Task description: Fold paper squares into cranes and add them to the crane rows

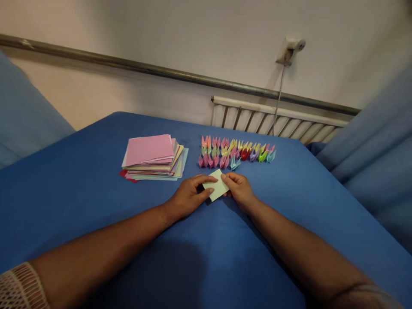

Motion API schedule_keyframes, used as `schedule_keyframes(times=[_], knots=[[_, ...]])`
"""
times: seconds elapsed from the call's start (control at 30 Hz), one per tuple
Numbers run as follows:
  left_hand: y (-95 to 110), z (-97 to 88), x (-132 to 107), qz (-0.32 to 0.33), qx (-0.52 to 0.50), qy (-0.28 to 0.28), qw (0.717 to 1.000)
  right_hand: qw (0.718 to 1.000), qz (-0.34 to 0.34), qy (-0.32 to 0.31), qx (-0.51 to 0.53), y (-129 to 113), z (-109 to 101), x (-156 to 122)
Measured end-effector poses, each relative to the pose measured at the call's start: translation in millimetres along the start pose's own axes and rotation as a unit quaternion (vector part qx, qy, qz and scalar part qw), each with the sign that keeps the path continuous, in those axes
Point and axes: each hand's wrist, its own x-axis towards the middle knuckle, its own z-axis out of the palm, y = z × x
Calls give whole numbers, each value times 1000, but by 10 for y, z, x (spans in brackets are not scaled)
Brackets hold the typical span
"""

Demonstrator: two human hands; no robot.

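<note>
Between my two hands is a pale green square of folded paper (pixel 217 185), tilted over the blue table cover. My left hand (pixel 189 193) has its thumb and fingers closed on the paper's left side. On the right edge, my right hand (pixel 240 189) pinches the paper between thumb and fingers. Just beyond it stand rows of small folded paper cranes (pixel 225 161) in pink, yellow, green, red, purple and blue. Left of the cranes lies a thick stack of coloured paper sheets (pixel 149 150), a pink one on top.
A blue cover (pixel 144 257) spreads over the table. Behind it are a white radiator (pixel 251 116), a metal rail (pixel 144 66) and a wall socket (pixel 289 49) with a hanging cord. Blue curtains (pixel 383 150) hang at both sides.
</note>
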Motion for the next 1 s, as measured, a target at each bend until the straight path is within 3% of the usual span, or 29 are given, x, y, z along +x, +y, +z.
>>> schedule_keyframes(times=[0.17,0.4,1.0], knots=[[-48,-6,74,-53,-119,48,990,998,3,-27,64,9,-44,-1],[-43,-59,120,-72,-170,84,979,995,-41,-67,64,-17,-42,0],[-26,-51,112,-84,-151,80,982,996,-35,-76,21,18,-46,45]])
